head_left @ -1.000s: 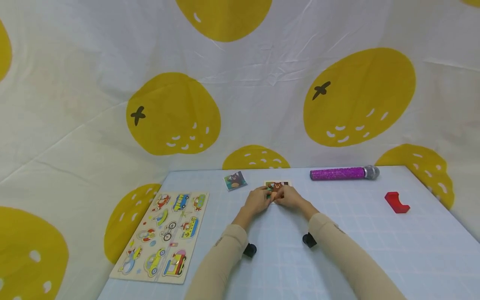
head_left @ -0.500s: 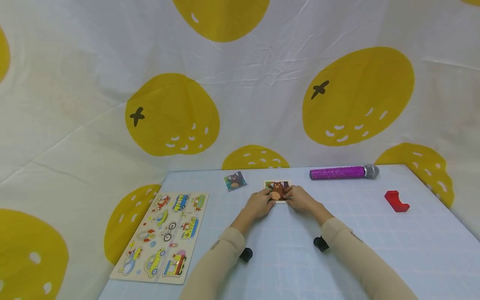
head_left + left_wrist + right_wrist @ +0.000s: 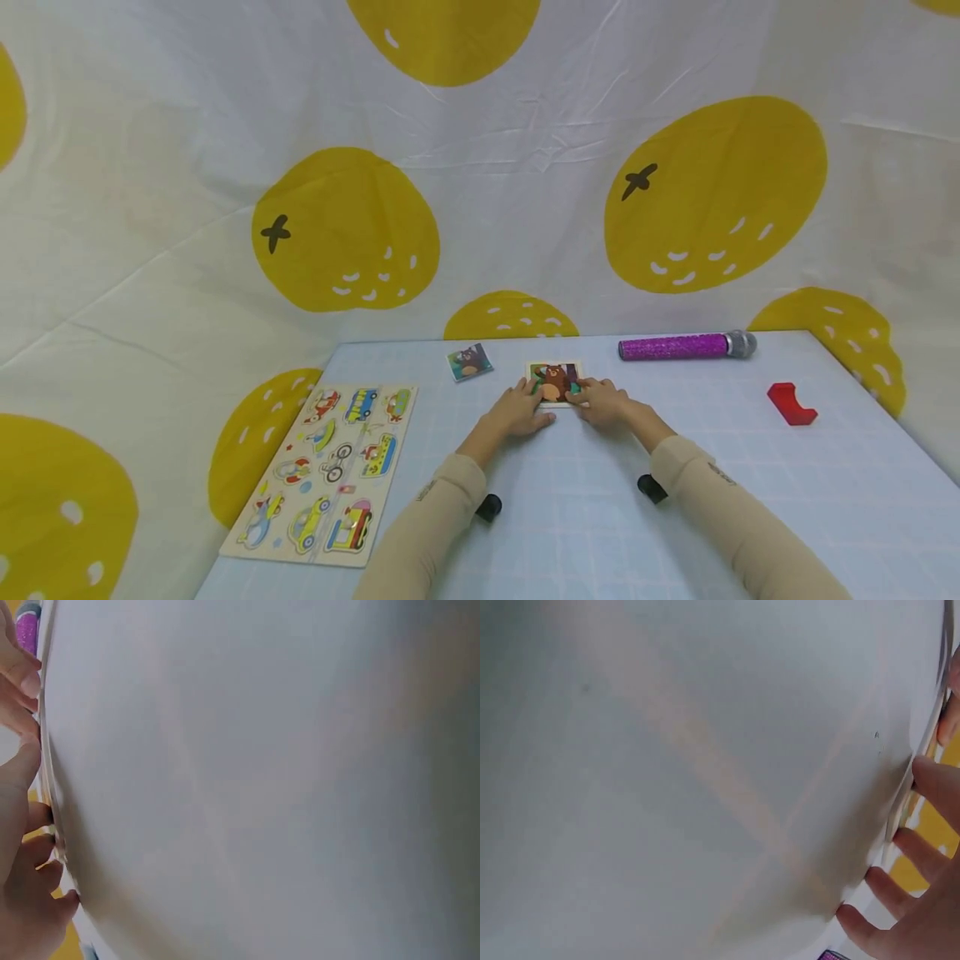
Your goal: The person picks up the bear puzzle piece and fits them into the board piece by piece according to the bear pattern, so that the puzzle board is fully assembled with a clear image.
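A small bear picture puzzle [image 3: 553, 379] with a pale frame lies flat at the far middle of the table, between both hands. My left hand [image 3: 516, 411] touches its left side with spread fingers, the thumb pointing toward the near edge. On the opposite side, the fingers of my right hand [image 3: 602, 402] rest at the puzzle's right edge. In the wrist views the left hand [image 3: 30, 907] and right hand [image 3: 911, 900] show their fingertips down on the table and along the low frame edge.
A bear picture card [image 3: 470, 362] lies to the left of the puzzle. At the left stands a wooden vehicle peg board [image 3: 322, 475]. A purple microphone [image 3: 686, 346] lies at the back right, with a red notched block [image 3: 791, 404] nearer. Behind the table [image 3: 570, 533] hangs a fruit-print cloth.
The hands have moved apart from over the bear picture to its two sides, showing more of it. The right hand has shifted right and its fingers have spread.
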The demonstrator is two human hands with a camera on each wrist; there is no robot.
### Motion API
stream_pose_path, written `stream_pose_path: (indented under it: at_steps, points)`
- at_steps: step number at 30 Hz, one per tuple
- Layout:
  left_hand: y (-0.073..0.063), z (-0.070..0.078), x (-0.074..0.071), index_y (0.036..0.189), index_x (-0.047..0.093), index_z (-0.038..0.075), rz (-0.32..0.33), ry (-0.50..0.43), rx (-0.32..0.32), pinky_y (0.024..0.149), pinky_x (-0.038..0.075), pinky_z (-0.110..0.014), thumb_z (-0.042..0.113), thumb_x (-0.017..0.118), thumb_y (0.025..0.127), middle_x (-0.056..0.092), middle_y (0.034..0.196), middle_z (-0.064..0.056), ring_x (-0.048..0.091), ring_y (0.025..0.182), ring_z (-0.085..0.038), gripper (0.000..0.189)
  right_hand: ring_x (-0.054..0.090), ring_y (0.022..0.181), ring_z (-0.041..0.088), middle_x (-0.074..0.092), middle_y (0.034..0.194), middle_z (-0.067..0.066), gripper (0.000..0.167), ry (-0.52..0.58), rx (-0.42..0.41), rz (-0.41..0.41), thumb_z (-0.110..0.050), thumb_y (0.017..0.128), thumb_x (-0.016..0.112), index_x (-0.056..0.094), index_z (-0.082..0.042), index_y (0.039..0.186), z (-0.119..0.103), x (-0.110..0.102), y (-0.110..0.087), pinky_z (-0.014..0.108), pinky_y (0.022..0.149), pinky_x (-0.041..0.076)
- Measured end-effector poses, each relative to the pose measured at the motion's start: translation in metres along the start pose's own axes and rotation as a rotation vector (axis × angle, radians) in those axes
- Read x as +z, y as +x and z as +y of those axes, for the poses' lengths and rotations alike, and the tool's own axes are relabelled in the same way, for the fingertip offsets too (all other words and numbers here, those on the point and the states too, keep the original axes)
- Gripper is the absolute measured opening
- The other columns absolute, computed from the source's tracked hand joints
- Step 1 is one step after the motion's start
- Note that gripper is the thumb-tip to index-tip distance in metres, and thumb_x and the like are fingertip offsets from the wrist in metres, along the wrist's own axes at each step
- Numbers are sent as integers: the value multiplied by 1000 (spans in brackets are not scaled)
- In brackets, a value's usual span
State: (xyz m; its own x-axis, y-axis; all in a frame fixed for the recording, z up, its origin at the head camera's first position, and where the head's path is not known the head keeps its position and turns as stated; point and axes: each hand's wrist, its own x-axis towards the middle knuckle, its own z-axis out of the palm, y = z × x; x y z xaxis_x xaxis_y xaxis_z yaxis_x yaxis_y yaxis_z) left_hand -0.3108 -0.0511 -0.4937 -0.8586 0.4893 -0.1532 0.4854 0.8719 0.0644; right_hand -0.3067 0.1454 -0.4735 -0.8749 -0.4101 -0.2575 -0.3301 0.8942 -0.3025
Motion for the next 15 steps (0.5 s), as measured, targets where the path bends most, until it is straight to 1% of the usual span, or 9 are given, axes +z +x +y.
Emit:
stream_pose_path:
  at_steps: [4,10,13,15]
  points:
    - [-3,-3,5,147,33,10,-7,-30,-7,113,24,-40,55,38,96,24,153,-15,22,141,-28,68,34,124,52,31,147,23,45,4,-1,6,-19,91,60,53,-13,135,-2,4,-1,70,93,32]
    - [-8,-5,9,146,36,13,27,-54,-15,113,24,-38,56,40,95,24,153,-15,22,141,-26,67,37,123,50,32,147,22,46,-2,-5,21,-20,90,62,53,-13,135,-3,6,-2,68,92,35]
    - [-8,-6,8,146,36,13,49,-81,-17,113,25,-39,55,42,94,25,153,-15,24,141,-27,67,36,123,52,31,147,23,49,21,-41,30,-19,90,62,51,-11,137,-1,5,-6,69,92,35]
    - [-7,-8,9,145,37,11,76,-138,-15,112,25,-40,52,45,95,27,152,-16,26,140,-28,66,33,126,53,28,148,25,55,92,-87,38,-18,90,63,44,-9,141,4,3,-11,69,96,31]
